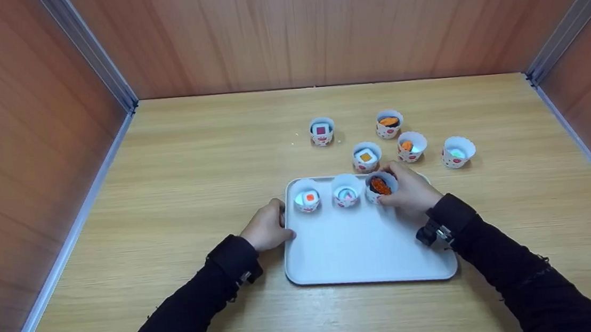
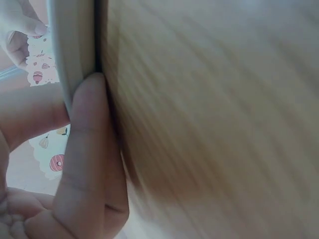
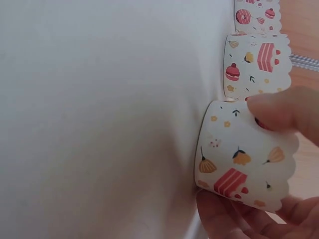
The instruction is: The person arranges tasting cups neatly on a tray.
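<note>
Tray (image 1: 357, 254): nearside room | left hand (image 1: 267, 227) pinches edge (image 2: 75, 45) | right hand (image 1: 411, 190) grips cup (image 3: 239, 154), apparently touching tray

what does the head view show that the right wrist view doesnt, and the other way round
Only the head view: the left hand gripping the left edge of the tray, five cups on the table beyond the tray, and the orange-red piece inside the held cup.

Only the right wrist view: the cake slice printed on the held cup's outer wall.

Both: the tray, two cups standing on it, and the right hand holding the third cup beside them.
</note>
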The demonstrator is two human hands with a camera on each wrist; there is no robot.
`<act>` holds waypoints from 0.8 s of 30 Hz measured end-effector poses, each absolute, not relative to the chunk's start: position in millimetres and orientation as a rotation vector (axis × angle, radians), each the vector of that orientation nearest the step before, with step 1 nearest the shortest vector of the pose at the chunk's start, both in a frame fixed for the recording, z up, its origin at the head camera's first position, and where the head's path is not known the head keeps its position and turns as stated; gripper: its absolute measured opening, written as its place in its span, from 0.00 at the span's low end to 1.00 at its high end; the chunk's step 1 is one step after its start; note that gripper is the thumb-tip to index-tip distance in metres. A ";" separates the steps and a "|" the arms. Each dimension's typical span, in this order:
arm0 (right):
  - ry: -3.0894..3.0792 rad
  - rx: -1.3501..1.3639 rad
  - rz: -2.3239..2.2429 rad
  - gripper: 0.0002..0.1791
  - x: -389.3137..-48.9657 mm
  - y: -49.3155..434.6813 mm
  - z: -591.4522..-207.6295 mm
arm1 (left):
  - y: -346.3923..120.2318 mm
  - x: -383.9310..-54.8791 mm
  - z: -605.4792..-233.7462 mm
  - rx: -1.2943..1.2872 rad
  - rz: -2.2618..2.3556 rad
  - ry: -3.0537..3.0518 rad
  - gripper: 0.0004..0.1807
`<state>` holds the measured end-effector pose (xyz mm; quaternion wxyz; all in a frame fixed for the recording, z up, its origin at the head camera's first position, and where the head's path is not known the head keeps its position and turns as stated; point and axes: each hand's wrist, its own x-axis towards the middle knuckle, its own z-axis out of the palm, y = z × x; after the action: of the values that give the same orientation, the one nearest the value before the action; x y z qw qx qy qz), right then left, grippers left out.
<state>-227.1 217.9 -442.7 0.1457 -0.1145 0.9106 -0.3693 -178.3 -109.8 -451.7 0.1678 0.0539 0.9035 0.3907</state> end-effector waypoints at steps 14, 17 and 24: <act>2.576 -0.362 -1.149 0.42 -223.2 223.2 -443.4 | -110.7 -179.6 -452.0 0.149 1.097 2.565 0.27; 2.563 -0.358 -1.151 0.47 -221.7 226.4 -441.8 | -110.9 -179.3 -452.0 0.151 1.101 2.566 0.27; 2.580 -0.333 -1.141 0.47 -216.0 238.1 -436.3 | -110.0 -178.2 -450.7 0.139 1.109 2.553 0.27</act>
<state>-216.0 238.1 -436.3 0.1499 -0.1160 0.8980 -0.3971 -178.2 -110.0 -450.7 0.1762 0.0491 0.9017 0.3917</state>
